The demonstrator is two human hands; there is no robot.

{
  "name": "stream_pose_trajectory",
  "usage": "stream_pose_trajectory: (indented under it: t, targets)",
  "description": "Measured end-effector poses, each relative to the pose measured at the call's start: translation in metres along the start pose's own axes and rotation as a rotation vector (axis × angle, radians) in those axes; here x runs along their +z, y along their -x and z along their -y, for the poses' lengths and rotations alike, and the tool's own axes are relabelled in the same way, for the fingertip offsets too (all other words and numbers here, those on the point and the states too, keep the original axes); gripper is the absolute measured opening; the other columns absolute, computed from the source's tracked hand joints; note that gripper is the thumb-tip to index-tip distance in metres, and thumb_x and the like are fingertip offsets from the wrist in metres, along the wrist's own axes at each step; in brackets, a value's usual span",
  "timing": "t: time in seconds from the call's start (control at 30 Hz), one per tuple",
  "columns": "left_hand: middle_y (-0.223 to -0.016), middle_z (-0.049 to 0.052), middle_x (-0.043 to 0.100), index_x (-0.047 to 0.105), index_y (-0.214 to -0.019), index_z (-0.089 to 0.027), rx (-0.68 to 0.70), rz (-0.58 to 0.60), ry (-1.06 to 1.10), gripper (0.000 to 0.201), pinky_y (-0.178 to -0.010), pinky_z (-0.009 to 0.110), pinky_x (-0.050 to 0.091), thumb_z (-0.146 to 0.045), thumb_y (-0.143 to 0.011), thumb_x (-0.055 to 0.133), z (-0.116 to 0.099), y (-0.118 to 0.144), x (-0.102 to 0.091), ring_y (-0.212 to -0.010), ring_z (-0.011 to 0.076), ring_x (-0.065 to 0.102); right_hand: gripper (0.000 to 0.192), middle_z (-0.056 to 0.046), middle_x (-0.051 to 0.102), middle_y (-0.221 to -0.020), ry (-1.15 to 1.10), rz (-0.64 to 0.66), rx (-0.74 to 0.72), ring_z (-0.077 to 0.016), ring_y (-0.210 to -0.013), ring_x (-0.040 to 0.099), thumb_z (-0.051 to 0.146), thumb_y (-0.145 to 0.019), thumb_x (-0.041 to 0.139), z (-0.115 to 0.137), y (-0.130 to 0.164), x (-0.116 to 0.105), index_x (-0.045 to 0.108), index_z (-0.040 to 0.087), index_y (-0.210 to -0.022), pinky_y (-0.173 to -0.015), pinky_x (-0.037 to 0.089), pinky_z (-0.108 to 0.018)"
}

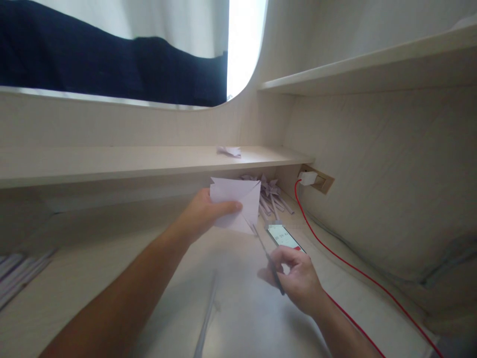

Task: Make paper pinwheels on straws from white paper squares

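Observation:
My left hand (203, 214) holds a folded sheet of pale lilac paper (238, 201) up over the desk, thumb on its front face. My right hand (298, 278) grips a pair of scissors (266, 256) by the handles. The thin blades point up and left, and their tip meets the lower edge of the paper. Both forearms reach in from the bottom of the view.
A phone (285, 237) with a lit screen lies just beyond my right hand, with a red cable (335, 256) running to a white charger (307, 178) in the wall socket. Folded paper pieces (270, 194) pile under the shelf; a scrap (230, 151) lies on it. Paper strips (17, 276) lie far left.

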State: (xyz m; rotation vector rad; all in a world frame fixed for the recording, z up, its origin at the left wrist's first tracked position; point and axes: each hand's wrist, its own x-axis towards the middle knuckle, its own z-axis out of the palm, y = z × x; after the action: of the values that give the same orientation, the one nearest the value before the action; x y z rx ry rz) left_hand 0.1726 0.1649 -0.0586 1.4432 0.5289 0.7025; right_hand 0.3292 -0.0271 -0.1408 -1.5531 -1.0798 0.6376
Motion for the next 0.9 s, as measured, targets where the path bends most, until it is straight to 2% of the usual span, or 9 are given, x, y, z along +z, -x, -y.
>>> stream_pose_trajectory:
  t: [0.33,0.43,0.57,0.63,0.73,0.8,0.9]
  targets:
    - [-0.085,0.005,0.080,0.080,-0.093,-0.016,-0.012,-0.003,-0.009,0.030,-0.063,0.025,0.055,-0.029,-0.067,0.088,0.001,0.000,0.000,-0.068,0.0179,0.072,0.041,0.005,0.049,-0.059,-0.015,-0.013,0.019,-0.0131,-0.057,0.045,0.038,-0.067,0.089,0.001,0.002,0.000,0.052,0.021,-0.059,-0.055,0.038,-0.026]
    - [-0.089,0.007,0.081,0.080,-0.095,-0.015,-0.008,-0.006,-0.024,0.031,-0.066,0.028,0.056,-0.029,-0.068,0.087,-0.001,-0.002,-0.003,-0.072,0.0206,0.074,0.036,0.004,0.053,-0.063,0.052,0.035,0.027,-0.0142,-0.061,0.048,0.037,-0.069,0.088,0.001,0.001,-0.001,0.056,0.020,-0.063,-0.059,0.039,-0.027]
    - [-0.090,0.009,0.081,0.079,-0.093,-0.013,0.031,-0.084,-0.077,0.033,-0.068,0.030,0.057,-0.031,-0.066,0.087,-0.005,-0.004,-0.009,-0.076,0.0240,0.075,0.030,0.004,0.053,-0.066,0.157,0.131,0.112,-0.0141,-0.063,0.049,0.036,-0.073,0.084,-0.005,-0.007,-0.002,0.059,0.020,-0.069,-0.058,0.037,-0.026]
    - [-0.089,0.010,0.081,0.079,-0.091,-0.013,0.039,-0.117,-0.141,0.032,-0.068,0.031,0.057,-0.031,-0.066,0.086,-0.007,-0.006,-0.013,-0.075,0.0241,0.074,0.028,0.003,0.056,-0.066,0.250,0.160,0.185,-0.0146,-0.062,0.051,0.037,-0.073,0.082,-0.012,-0.010,-0.002,0.060,0.020,-0.071,-0.056,0.036,-0.026]
    - [-0.085,0.008,0.080,0.079,-0.087,-0.013,0.013,-0.108,-0.235,0.026,-0.066,0.029,0.055,-0.030,-0.068,0.083,-0.007,-0.008,-0.017,-0.071,0.0222,0.073,0.023,0.000,0.065,-0.070,0.535,0.183,0.256,-0.0173,-0.065,0.056,0.028,-0.066,0.083,-0.024,-0.012,0.003,0.064,0.020,-0.075,-0.055,0.033,-0.026]
    - [-0.084,0.007,0.080,0.079,-0.087,-0.014,-0.004,-0.064,-0.279,0.023,-0.064,0.028,0.054,-0.029,-0.070,0.082,-0.006,-0.009,-0.016,-0.070,0.0208,0.072,0.018,-0.001,0.067,-0.071,0.681,0.205,0.243,-0.0179,-0.066,0.057,0.023,-0.064,0.080,-0.031,-0.011,0.007,0.065,0.021,-0.075,-0.054,0.030,-0.026]
    - [-0.085,0.006,0.080,0.080,-0.090,-0.015,-0.025,0.021,-0.323,0.022,-0.063,0.026,0.053,-0.030,-0.074,0.079,-0.003,-0.008,-0.014,-0.069,0.0197,0.072,0.011,0.000,0.066,-0.069,0.743,0.250,0.196,-0.0165,-0.064,0.054,0.020,-0.064,0.075,-0.037,-0.009,0.012,0.065,0.021,-0.070,-0.053,0.027,-0.026]
